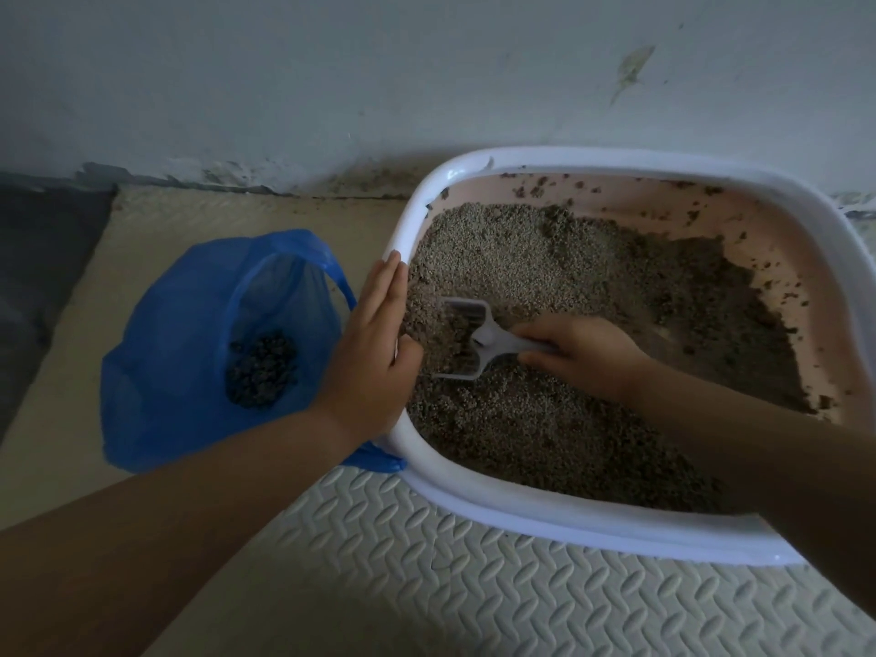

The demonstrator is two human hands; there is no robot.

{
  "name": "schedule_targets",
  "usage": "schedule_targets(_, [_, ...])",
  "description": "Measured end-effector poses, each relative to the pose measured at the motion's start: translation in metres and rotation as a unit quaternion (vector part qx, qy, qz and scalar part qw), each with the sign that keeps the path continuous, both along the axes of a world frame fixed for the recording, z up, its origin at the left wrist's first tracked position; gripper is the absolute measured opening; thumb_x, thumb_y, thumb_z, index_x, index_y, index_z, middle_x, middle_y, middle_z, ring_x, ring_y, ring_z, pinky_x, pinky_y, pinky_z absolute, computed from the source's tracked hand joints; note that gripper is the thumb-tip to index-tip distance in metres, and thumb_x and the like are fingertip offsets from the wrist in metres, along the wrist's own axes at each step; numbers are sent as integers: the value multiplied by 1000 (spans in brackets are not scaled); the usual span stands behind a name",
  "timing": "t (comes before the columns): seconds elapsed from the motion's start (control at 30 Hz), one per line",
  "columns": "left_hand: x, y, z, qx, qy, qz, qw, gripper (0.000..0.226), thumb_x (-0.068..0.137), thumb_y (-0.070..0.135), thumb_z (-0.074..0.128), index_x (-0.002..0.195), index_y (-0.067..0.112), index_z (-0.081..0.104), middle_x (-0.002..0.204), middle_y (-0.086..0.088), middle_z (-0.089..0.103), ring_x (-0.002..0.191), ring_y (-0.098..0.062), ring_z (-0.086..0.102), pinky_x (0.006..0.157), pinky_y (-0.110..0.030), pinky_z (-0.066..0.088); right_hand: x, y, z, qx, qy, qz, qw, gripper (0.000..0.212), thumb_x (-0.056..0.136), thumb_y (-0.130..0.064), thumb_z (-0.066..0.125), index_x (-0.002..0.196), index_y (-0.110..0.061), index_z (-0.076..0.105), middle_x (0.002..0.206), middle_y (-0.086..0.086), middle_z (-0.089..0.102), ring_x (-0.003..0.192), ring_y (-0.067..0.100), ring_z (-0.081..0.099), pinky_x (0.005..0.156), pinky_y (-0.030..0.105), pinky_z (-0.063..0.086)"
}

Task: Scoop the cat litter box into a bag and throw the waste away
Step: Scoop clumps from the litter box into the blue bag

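Note:
A white-rimmed litter box [559, 523] with a pink inside holds grey-brown litter [545, 258]. My right hand [583, 350] grips the handle of a white slotted scoop [462, 341], whose blade lies low in the litter near the box's left side. My left hand [372, 343] rests flat on the box's left rim, fingers together and thumb inside the box. To the left of the box stands an open blue plastic bag [180, 353] with a dark heap of scooped clumps [263, 369] at its bottom.
The box and bag sit on a cream foam floor mat [426, 585] with a raised pattern. A pale, stained wall [332, 78] runs close behind. A dark grey mat [42, 277] lies at the far left. Litter crumbs cling to the box's back wall.

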State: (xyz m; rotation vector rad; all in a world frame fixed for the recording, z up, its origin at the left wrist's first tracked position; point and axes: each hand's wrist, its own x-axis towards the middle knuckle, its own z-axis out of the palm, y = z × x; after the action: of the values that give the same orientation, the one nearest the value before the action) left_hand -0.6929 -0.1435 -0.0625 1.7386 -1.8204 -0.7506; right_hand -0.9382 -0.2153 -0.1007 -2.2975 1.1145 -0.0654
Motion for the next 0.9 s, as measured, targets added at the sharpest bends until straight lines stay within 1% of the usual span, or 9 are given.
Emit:
schedule_targets(0.1, [-1, 1, 1, -2, -4, 1, 1000, 66, 89, 19, 29, 152, 20, 9, 153, 23, -3, 143, 3, -4, 102, 2, 3, -13, 11, -4, 19, -42, -55, 997, 31, 92, -27, 61, 123, -27, 61, 101, -6, 65, 88, 15, 60, 71, 30, 45])
schedule_targets(0.17, [-1, 1, 1, -6, -9, -1, 1000, 65, 91, 18, 31, 152, 19, 9, 154, 22, -3, 144, 2, -4, 101, 4, 2, -27, 15, -2, 31, -60, -106, 992, 33, 91, -27, 61, 124, -30, 60, 101, -14, 62, 90, 10, 59, 74, 29, 45])
schedule_targets(0.23, [-1, 1, 2, -4, -10, 0, 1000, 62, 96, 12, 34, 152, 19, 8, 154, 21, -4, 144, 1, -5, 100, 5, 1, -42, 19, 4, 37, -74, -148, 985, 35, 91, -28, 61, 126, -34, 58, 94, -24, 59, 81, 2, 59, 68, 25, 43])
schedule_targets(0.33, [-2, 1, 3, -3, -16, 1, 1000, 63, 97, 7, 36, 152, 19, 8, 152, 23, -6, 143, 1, -6, 97, 7, 1, -60, 29, 17, 24, -88, -176, 980, 35, 91, -26, 62, 120, -44, 54, 82, -24, 57, 70, -6, 55, 59, 20, 38])
schedule_targets(0.43, [-2, 1, 3, 3, -22, 0, 1000, 64, 98, 8, 36, 153, 20, 7, 151, 25, -7, 143, 2, -7, 97, 7, 0, -71, 38, 31, 38, -111, -205, 972, 33, 90, -23, 63, 117, -41, 58, 74, -19, 60, 66, -4, 57, 57, 22, 41])
schedule_targets(0.53, [-1, 1, 3, 2, -33, -3, 999, 64, 97, 9, 36, 153, 21, 5, 151, 26, -9, 143, 2, -7, 99, 4, -1, -80, 43, 42, 30, -93, -192, 976, 32, 89, -25, 63, 117, -41, 59, 71, -17, 62, 63, -1, 57, 55, 23, 41])
schedule_targets(0.6, [-1, 1, 3, 5, -40, -7, 999, 64, 98, 10, 36, 153, 21, 5, 151, 26, -9, 143, 2, -7, 102, -2, 1, -86, 46, 47, 40, -97, -190, 976, 30, 90, -27, 62, 115, -42, 59, 72, -21, 62, 61, 1, 57, 54, 23, 42])
schedule_targets(0.7, [-1, 1, 4, 4, -51, -8, 999, 63, 98, 11, 36, 153, 18, 5, 153, 22, -8, 144, 0, -7, 107, -11, 4, -88, 49, 51, 32, -103, -186, 977, 30, 89, -26, 63, 116, -37, 62, 74, -15, 64, 63, 5, 59, 56, 25, 45])
schedule_targets(0.9, [-1, 1, 4, 5, -70, -10, 997, 63, 97, 11, 36, 153, 16, 6, 158, 14, -7, 144, -3, -7, 106, -12, 5, -87, 53, 54, 16, -118, -180, 976, 34, 88, -24, 65, 120, -31, 63, 76, -12, 64, 65, 7, 60, 54, 23, 45])
